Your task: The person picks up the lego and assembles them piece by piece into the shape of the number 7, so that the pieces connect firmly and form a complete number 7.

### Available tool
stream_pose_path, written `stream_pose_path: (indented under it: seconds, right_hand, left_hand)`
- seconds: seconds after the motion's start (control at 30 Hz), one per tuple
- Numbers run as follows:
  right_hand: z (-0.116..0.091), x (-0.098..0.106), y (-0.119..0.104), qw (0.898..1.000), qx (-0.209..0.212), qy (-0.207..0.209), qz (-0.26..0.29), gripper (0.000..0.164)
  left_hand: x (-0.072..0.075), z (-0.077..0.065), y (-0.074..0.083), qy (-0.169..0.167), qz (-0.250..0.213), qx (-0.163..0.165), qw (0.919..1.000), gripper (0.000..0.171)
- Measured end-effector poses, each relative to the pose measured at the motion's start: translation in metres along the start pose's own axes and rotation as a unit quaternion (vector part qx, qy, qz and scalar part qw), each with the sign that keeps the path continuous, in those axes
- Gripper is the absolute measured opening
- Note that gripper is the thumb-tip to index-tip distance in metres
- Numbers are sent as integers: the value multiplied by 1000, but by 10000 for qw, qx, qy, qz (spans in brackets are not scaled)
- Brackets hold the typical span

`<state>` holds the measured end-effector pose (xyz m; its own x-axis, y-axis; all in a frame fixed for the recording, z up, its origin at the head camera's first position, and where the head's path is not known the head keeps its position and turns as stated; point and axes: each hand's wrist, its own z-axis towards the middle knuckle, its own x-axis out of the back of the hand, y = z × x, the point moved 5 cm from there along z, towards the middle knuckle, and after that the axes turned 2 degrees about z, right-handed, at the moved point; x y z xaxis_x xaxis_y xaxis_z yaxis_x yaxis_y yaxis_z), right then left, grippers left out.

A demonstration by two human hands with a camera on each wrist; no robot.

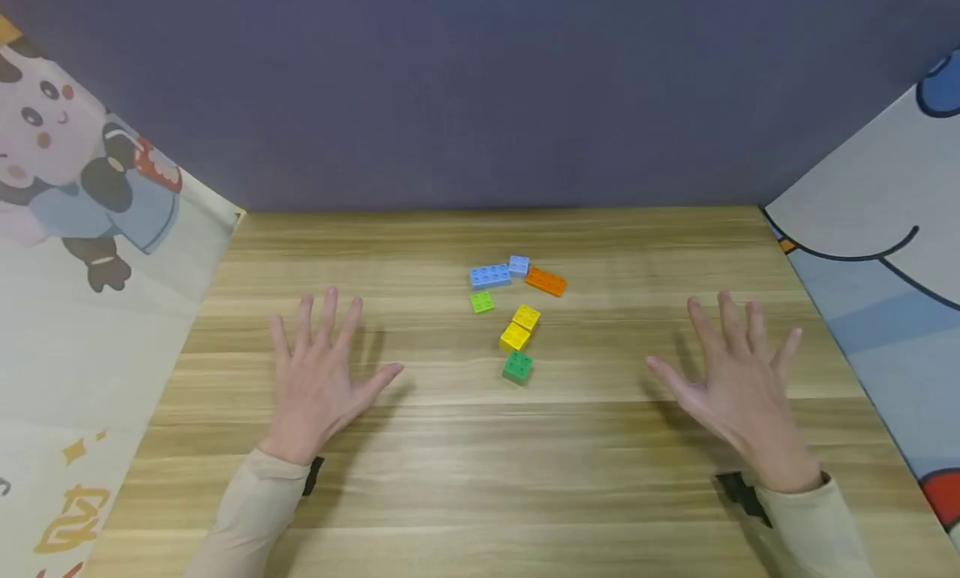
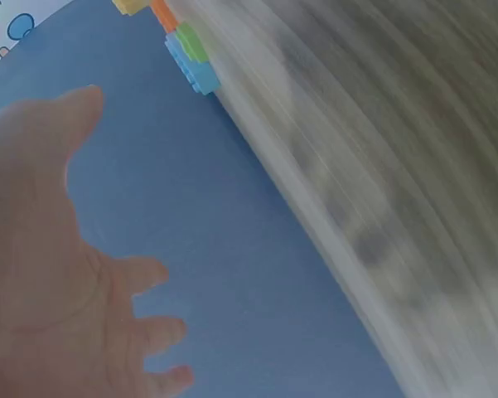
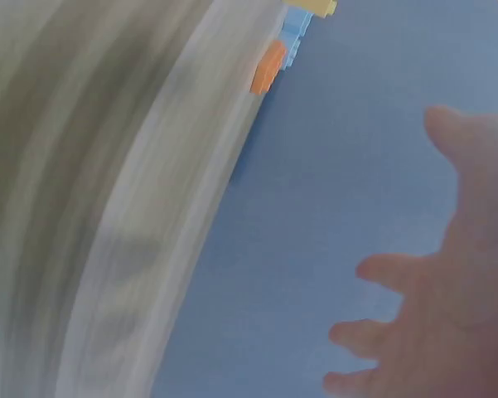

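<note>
In the head view my left hand (image 1: 315, 386) is held over the left part of the wooden table, fingers spread and nothing in it. My right hand (image 1: 742, 390) is spread the same way over the right part, also holding nothing. Between them lie several toy bricks: a long blue brick (image 1: 490, 276), a small light blue brick (image 1: 518, 266), an orange brick (image 1: 546, 282), a lime green brick (image 1: 482, 302), two yellow bricks (image 1: 515, 336) end to end, and a dark green brick (image 1: 517, 367) nearest me. Both wrist views show the empty palms, with some bricks beyond.
The wooden table (image 1: 450, 478) ends at a dark blue partition (image 1: 487, 94) along its back. Cartoon-printed panels flank it, one on the left (image 1: 90, 328) and one on the right (image 1: 870, 194). Dark straps sit at both wrists.
</note>
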<state>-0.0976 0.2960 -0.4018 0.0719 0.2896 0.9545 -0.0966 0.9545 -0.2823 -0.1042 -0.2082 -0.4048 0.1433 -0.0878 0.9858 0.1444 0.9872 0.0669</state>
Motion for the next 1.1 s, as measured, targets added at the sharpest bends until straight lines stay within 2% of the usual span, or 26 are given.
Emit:
stream_pose_path:
  seconds: [0.07, 0.17, 0.3, 0.4, 0.5, 0.6, 0.73, 0.97, 1.1]
  right_hand:
    - [1, 1, -3, 9996, 127, 200, 131, 96]
    - [1, 2, -10, 9948, 437, 808, 445, 90]
    - [0, 5, -23, 9753, 929, 1646, 1140, 74]
    - [0, 5, -33, 9602, 1125, 1813, 1805, 60]
    - [1, 2, -44, 9500, 1242, 1760, 2260, 54]
    - [2, -2, -56, 9439, 1458, 1666, 2451, 53]
    - [3, -10, -70, 9416, 1669, 1438, 2549, 51]
    - [5, -30, -93, 9460, 1861, 766, 2542, 45]
    - [5, -40, -104, 9470, 1806, 247, 2646, 42]
  left_hand:
    - [0, 1, 2, -23, -32, -46, 10000, 106]
    - [1, 2, 7, -13, -235, -90, 9997, 102]
    - [1, 6, 17, 82, -615, -170, 9979, 94]
    - [3, 10, 24, 315, -797, -294, 9959, 90]
    - [4, 11, 30, 569, -873, -432, 9936, 84]
    - [3, 12, 37, 687, -976, -566, 9912, 78]
    - [2, 14, 46, 713, -1181, -689, 9880, 70]
    - [-4, 19, 64, 356, -1331, -846, 9868, 65]
    - [-8, 22, 75, 149, -1335, -1001, 9859, 63]
